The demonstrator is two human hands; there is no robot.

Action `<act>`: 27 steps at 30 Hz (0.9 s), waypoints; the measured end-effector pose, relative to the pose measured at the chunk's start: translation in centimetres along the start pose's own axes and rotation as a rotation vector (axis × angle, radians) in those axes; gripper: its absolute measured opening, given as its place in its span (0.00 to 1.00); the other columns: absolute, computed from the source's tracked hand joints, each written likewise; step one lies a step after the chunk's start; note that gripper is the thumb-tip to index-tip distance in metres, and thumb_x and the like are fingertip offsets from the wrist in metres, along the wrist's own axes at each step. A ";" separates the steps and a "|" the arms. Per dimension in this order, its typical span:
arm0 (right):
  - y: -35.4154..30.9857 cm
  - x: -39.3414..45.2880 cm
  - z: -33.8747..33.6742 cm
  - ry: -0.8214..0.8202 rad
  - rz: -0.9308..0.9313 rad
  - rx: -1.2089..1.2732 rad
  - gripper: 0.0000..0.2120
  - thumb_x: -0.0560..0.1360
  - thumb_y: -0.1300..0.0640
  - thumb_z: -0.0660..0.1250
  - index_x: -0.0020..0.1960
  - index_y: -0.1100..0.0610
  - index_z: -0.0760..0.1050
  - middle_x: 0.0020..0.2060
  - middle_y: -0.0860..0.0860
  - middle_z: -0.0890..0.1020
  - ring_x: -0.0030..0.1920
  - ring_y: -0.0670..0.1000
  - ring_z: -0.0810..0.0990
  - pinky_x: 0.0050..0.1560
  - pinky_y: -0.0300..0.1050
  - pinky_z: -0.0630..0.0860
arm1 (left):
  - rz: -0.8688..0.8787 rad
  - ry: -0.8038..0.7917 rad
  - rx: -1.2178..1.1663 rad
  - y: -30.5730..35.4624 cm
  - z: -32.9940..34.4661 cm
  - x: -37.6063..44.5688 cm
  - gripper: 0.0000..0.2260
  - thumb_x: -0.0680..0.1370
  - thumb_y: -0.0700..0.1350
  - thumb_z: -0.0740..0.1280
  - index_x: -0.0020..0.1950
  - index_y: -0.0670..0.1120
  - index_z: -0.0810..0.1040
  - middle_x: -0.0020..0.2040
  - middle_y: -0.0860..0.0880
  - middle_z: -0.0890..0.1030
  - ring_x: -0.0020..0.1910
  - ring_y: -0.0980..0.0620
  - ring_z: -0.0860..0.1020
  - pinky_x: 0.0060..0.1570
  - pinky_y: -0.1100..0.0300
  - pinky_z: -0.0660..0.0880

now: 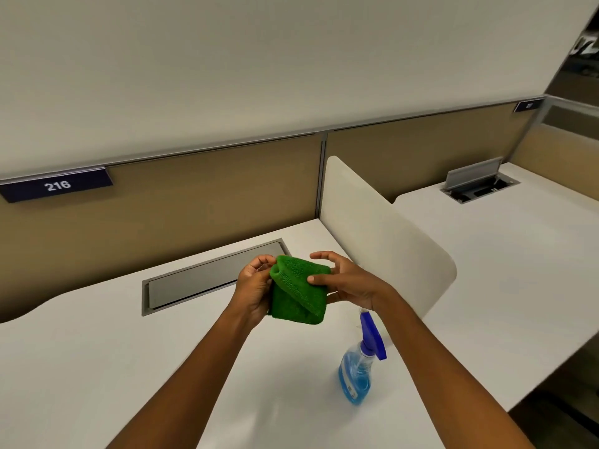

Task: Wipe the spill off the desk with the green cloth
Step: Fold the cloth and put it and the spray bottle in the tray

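A folded green cloth (296, 291) is held up in the air above the white desk (97, 367), in the middle of the view. My left hand (254, 288) pinches its left edge between thumb and fingers. My right hand (345, 280) holds the right side, thumb pressed on the front and fingers spread behind. The cloth's lower edge hangs free, apart from the desk. I cannot make out a spill on the desk surface.
A spray bottle (358, 367) with blue liquid stands on the desk under my right forearm. A grey cable hatch (201, 283) is set into the desk behind the cloth. A white divider panel (385, 238) rises on the right, with another desk (505, 254) beyond it.
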State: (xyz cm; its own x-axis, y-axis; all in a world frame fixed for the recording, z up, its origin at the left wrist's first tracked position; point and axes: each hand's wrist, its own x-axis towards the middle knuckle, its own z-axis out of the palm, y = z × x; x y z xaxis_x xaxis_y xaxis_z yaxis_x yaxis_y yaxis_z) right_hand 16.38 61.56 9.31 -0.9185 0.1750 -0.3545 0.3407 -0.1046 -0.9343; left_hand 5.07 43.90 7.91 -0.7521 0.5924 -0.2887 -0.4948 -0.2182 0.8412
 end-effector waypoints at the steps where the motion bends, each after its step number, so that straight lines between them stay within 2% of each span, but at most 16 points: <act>1: 0.1 0.0 -0.7 0.024 0.001 0.008 0.29 0.71 0.56 0.76 0.68 0.47 0.68 0.58 0.59 0.80 0.55 0.59 0.83 0.51 0.55 0.82 | -0.025 -0.022 -0.003 -0.2 0.4 0.4 0.08 0.78 0.34 0.66 0.44 0.47 0.77 0.41 0.47 0.84 0.37 0.50 0.81 0.34 0.58 0.79; 3: 0.6 0.2 -2.3 0.085 0.004 0.057 0.27 0.72 0.57 0.75 0.67 0.47 0.69 0.58 0.59 0.80 0.54 0.59 0.83 0.48 0.54 0.83 | -0.085 -0.073 -0.012 -0.8 1.0 1.6 0.02 0.80 0.41 0.67 0.50 0.48 0.76 0.48 0.46 0.84 0.45 0.47 0.80 0.42 0.54 0.78; 4: 0.9 0.4 -3.2 0.125 0.011 0.093 0.27 0.72 0.58 0.75 0.66 0.48 0.69 0.58 0.59 0.80 0.54 0.59 0.83 0.47 0.54 0.83 | -0.118 -0.087 0.005 -1.2 1.3 2.2 0.02 0.81 0.44 0.66 0.53 0.48 0.76 0.52 0.45 0.83 0.48 0.45 0.80 0.46 0.51 0.78; 7: 1.9 0.9 -5.8 0.271 0.042 0.206 0.26 0.73 0.61 0.74 0.66 0.50 0.69 0.60 0.59 0.79 0.55 0.61 0.82 0.46 0.56 0.83 | -0.202 -0.102 0.145 -2.7 2.0 3.8 0.12 0.83 0.50 0.62 0.64 0.45 0.74 0.61 0.43 0.81 0.59 0.41 0.79 0.59 0.44 0.76; 9: 2.8 1.3 -7.6 0.366 0.067 0.274 0.25 0.72 0.62 0.74 0.66 0.50 0.69 0.61 0.59 0.77 0.56 0.61 0.81 0.43 0.55 0.83 | -0.244 -0.102 0.253 -4.0 2.4 4.7 0.15 0.84 0.51 0.60 0.68 0.47 0.72 0.63 0.43 0.79 0.63 0.41 0.78 0.62 0.43 0.75; 16: 7.9 2.7 -12.2 0.542 0.217 0.311 0.27 0.73 0.63 0.72 0.66 0.49 0.66 0.61 0.60 0.75 0.56 0.61 0.79 0.48 0.59 0.83 | -0.356 -0.100 0.466 -9.6 3.3 6.9 0.08 0.83 0.52 0.62 0.61 0.52 0.73 0.68 0.45 0.75 0.64 0.45 0.74 0.65 0.46 0.72; 20: 11.3 3.6 -13.5 0.607 0.282 0.298 0.26 0.74 0.63 0.71 0.67 0.50 0.65 0.62 0.59 0.74 0.56 0.61 0.78 0.44 0.55 0.83 | -0.424 -0.121 0.495 -12.4 3.6 8.1 0.10 0.83 0.52 0.62 0.63 0.53 0.71 0.70 0.46 0.73 0.67 0.45 0.72 0.67 0.46 0.70; 23: 13.2 4.3 -14.2 0.669 0.306 0.308 0.25 0.75 0.64 0.71 0.66 0.50 0.65 0.62 0.58 0.73 0.59 0.63 0.76 0.44 0.56 0.83 | -0.472 -0.146 0.508 -13.9 4.1 8.8 0.13 0.83 0.54 0.61 0.66 0.53 0.69 0.71 0.46 0.72 0.67 0.46 0.71 0.67 0.47 0.69; 25: 14.1 5.0 -14.6 0.708 0.319 0.318 0.24 0.75 0.64 0.70 0.66 0.50 0.65 0.62 0.58 0.73 0.60 0.62 0.76 0.47 0.58 0.82 | -0.502 -0.156 0.516 -14.8 4.6 9.5 0.18 0.83 0.54 0.61 0.72 0.51 0.68 0.73 0.45 0.71 0.70 0.45 0.71 0.68 0.47 0.69; 27: 14.9 5.6 -14.9 0.725 0.330 0.305 0.23 0.76 0.64 0.69 0.66 0.51 0.64 0.61 0.57 0.72 0.59 0.61 0.75 0.45 0.56 0.82 | -0.537 -0.171 0.519 -15.5 5.2 10.1 0.23 0.83 0.55 0.60 0.76 0.49 0.64 0.75 0.45 0.69 0.73 0.44 0.69 0.69 0.46 0.68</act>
State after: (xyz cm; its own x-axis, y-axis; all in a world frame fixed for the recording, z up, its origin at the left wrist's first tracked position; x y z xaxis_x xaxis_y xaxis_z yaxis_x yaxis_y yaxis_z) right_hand 19.31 75.55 -7.08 -0.3911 0.6616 -0.6398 0.4035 -0.5015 -0.7653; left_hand 7.39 57.31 -5.65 -0.3670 0.6355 -0.6793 -0.4737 0.5009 0.7244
